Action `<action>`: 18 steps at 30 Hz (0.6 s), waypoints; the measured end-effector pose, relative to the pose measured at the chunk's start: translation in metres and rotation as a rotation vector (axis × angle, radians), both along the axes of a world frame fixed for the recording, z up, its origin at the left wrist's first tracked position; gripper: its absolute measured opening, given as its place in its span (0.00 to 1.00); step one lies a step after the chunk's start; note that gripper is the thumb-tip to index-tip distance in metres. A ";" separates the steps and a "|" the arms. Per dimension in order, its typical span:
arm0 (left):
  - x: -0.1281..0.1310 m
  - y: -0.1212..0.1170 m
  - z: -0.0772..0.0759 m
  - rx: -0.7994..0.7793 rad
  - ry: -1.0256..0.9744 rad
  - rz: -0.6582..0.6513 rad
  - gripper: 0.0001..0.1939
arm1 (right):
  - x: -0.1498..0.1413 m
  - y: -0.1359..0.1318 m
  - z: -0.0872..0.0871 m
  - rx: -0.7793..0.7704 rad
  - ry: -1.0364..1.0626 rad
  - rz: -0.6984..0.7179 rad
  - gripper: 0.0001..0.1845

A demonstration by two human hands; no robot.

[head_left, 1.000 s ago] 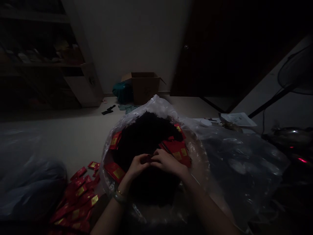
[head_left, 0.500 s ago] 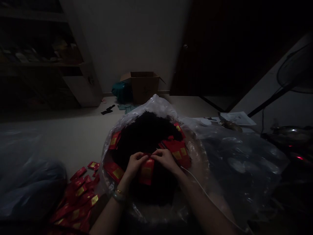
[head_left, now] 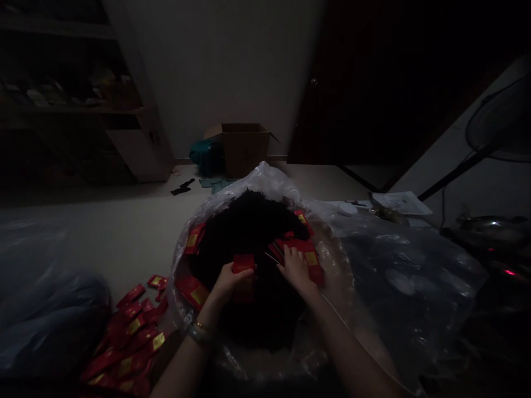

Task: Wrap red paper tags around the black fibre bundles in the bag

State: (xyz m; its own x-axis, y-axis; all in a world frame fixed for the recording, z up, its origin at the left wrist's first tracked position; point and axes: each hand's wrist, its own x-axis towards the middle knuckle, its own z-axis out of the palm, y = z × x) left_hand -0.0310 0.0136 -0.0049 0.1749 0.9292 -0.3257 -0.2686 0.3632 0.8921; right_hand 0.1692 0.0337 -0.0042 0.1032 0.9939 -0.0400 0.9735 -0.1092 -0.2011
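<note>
My left hand [head_left: 227,281] is closed on a red packet [head_left: 244,264], with the thumb across its front. Beneath the packet lies a heap of dark, loose shreds [head_left: 253,221] inside a basin lined with clear plastic [head_left: 346,271]. On the right side of the heap, my right hand [head_left: 296,271] rests over several red packets with yellow labels [head_left: 311,258]. Its fingers are bent around thin metal tweezers [head_left: 272,257], whose two prongs point up and left. The tweezers' back end is hidden under the hand.
More red packets [head_left: 198,292] lie along the basin's left side, and a pile of them [head_left: 133,331] is on the floor. A cardboard box [head_left: 245,149] stands by the wall. Clear plastic sheeting [head_left: 406,265] spreads to the right. A white cable [head_left: 352,334] runs past my right arm.
Both hands were pinching the red packet's top edge. The right hand has let go and moved right onto the tweezers. The left hand still holds the packet, now tilted differently.
</note>
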 end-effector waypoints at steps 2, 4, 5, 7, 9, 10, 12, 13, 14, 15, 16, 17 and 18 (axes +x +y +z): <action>0.000 0.000 0.000 -0.001 -0.009 0.005 0.26 | -0.004 -0.002 -0.006 -0.027 -0.069 0.023 0.35; 0.000 0.000 -0.001 0.005 -0.009 0.008 0.27 | -0.008 -0.002 -0.011 -0.044 -0.083 0.050 0.34; 0.000 0.000 -0.002 0.012 -0.006 0.007 0.27 | -0.009 0.000 -0.012 -0.052 -0.064 0.055 0.34; -0.001 0.000 -0.003 0.026 0.005 -0.001 0.26 | -0.005 0.003 -0.011 -0.045 0.043 0.036 0.32; 0.000 0.000 -0.004 0.034 0.017 -0.006 0.25 | 0.005 0.006 -0.002 -0.020 0.258 0.033 0.29; 0.000 -0.001 -0.004 0.037 0.021 -0.010 0.25 | 0.010 0.006 0.005 -0.012 0.394 0.056 0.26; 0.000 -0.001 -0.003 0.036 0.031 -0.024 0.24 | 0.017 0.003 0.021 -0.067 0.673 0.171 0.24; 0.000 -0.001 -0.003 0.039 0.038 -0.037 0.24 | 0.018 0.001 0.030 -0.136 0.760 0.220 0.24; 0.000 -0.001 -0.003 0.045 0.047 -0.054 0.24 | 0.017 -0.002 0.038 -0.215 0.807 0.262 0.25; 0.000 -0.002 -0.003 0.052 0.057 -0.072 0.23 | 0.014 -0.004 0.046 -0.284 0.823 0.305 0.27; 0.000 -0.002 -0.002 0.056 0.067 -0.087 0.23 | 0.009 -0.007 0.052 -0.333 0.816 0.358 0.28; 0.000 -0.002 -0.002 0.054 0.077 -0.100 0.22 | 0.003 -0.008 0.057 -0.348 0.801 0.417 0.29; 0.000 -0.003 -0.002 0.048 0.083 -0.116 0.21 | -0.003 -0.010 0.060 -0.337 0.784 0.477 0.29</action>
